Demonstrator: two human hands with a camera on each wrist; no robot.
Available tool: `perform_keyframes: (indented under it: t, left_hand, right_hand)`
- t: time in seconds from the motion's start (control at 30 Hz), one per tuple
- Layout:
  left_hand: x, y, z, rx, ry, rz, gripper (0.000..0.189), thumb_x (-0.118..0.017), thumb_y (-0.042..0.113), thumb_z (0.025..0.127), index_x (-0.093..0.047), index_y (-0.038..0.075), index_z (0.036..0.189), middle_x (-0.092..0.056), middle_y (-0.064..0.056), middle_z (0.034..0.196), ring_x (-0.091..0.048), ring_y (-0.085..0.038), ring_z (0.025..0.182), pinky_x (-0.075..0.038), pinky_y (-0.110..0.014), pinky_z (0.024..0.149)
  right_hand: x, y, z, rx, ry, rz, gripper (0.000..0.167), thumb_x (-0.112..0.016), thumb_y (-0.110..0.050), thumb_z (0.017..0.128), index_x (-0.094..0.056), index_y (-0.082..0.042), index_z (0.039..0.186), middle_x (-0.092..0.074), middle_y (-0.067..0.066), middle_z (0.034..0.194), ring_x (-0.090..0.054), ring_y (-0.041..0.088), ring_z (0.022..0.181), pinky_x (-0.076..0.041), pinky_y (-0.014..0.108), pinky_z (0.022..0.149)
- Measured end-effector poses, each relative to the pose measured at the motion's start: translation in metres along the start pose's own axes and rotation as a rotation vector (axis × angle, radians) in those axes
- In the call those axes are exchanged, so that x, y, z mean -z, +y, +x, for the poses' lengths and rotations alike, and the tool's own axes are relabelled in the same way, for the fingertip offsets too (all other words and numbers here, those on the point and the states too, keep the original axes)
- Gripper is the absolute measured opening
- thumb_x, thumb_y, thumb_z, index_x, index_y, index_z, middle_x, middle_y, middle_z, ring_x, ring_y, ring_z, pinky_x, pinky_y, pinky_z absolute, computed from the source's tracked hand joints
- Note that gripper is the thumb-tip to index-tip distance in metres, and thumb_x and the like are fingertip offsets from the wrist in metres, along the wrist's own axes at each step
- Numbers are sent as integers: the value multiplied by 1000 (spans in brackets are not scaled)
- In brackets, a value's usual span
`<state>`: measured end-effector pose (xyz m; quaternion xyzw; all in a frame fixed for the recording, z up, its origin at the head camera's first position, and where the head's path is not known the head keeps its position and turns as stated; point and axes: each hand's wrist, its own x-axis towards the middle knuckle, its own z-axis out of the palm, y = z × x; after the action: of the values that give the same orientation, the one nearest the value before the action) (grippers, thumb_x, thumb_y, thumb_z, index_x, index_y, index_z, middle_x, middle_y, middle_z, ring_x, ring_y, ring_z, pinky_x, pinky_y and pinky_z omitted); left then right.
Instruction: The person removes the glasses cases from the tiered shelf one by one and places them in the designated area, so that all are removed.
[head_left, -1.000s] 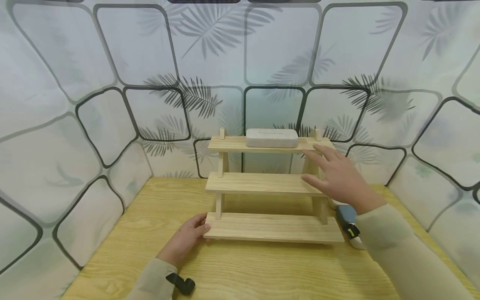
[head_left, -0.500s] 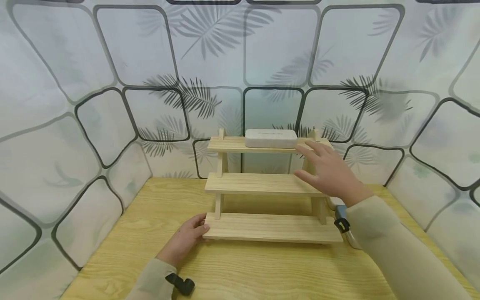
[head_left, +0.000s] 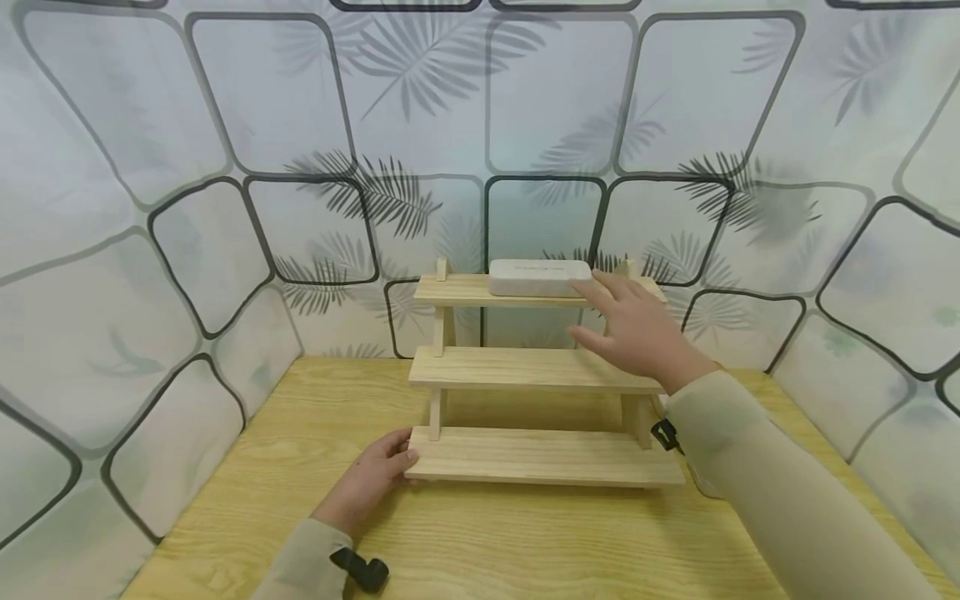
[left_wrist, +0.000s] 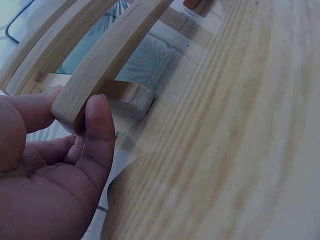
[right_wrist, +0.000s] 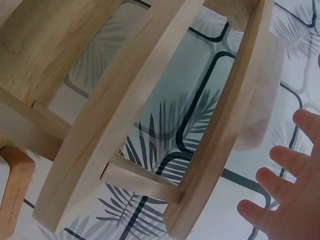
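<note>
A three-tier wooden display stand (head_left: 517,368) stands on the table. My left hand (head_left: 367,479) grips the left end of its lowest shelf board (head_left: 543,457). In the left wrist view, the thumb and fingers of the left hand (left_wrist: 55,175) pinch the board end (left_wrist: 82,100). A white rounded oblong case (head_left: 536,280) lies on the top shelf. My right hand (head_left: 637,329), fingers spread, is at the case's right end; the head view does not settle whether they touch. In the right wrist view, a gap shows between the right hand's fingers (right_wrist: 287,162) and the case (right_wrist: 262,95).
Right of the stand, a white-edged object (head_left: 703,483) is mostly hidden by my right sleeve; in the right wrist view an orange-brown and white object (right_wrist: 17,190) shows at lower left. Patterned fabric walls (head_left: 225,250) surround the wooden tabletop (head_left: 480,542).
My right hand has moved left along the top shelf toward the white case, its forearm now covering most of the blue-and-white object beside the stand. The left hand has stayed on the lowest board.
</note>
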<state>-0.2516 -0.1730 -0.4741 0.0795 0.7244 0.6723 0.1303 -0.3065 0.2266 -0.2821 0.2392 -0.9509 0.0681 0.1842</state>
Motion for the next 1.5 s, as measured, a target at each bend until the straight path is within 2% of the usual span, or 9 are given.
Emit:
perform_keyframes:
  t: [0.47, 0.7, 0.97, 1.27, 1.5]
  left_hand:
    - [2, 1, -1, 20, 25, 17, 59, -56, 22, 106, -33, -4, 154, -52, -21, 138, -60, -28, 113, -54, -39, 88]
    - [2, 0, -2, 20, 23, 25, 59, -56, 23, 106, -33, -4, 154, -53, -21, 137, -60, -29, 114, -54, -40, 89]
    - [1, -1, 0, 20, 21, 24, 60, -56, 23, 106, -33, -5, 154, -54, -21, 136, -61, -27, 112, -54, -40, 89]
    - [2, 1, -1, 8, 8, 29, 60, -55, 22, 106, -31, -5, 154, -53, -22, 138, -61, -28, 113, -55, -40, 89]
    - [1, 0, -2, 6, 10, 57, 61, -56, 24, 106, -32, -5, 154, -54, -20, 138, -60, -28, 114, -54, -40, 89]
  right_hand:
    - [-1, 2, 35, -41, -67, -3, 78, -48, -62, 100, -25, -20, 163, -21, 20, 164, -17, 45, 148, -12, 64, 117]
    - [-9, 8, 53, -65, -95, 6, 84, -39, -72, 98, -22, -22, 164, -19, 20, 164, -14, 44, 149, -8, 66, 117]
    - [-12, 8, 71, -97, -108, 1, 84, -39, -73, 97, -22, -23, 163, -18, 18, 165, -12, 42, 151, -9, 68, 116]
    - [-7, 0, 84, -128, -143, 1, 85, -39, -72, 97, -19, -24, 164, -17, 20, 165, -12, 44, 150, -11, 70, 115]
    - [-7, -5, 88, -155, -180, 21, 85, -38, -72, 98, -18, -24, 164, -14, 19, 166, -8, 44, 151, -8, 71, 114]
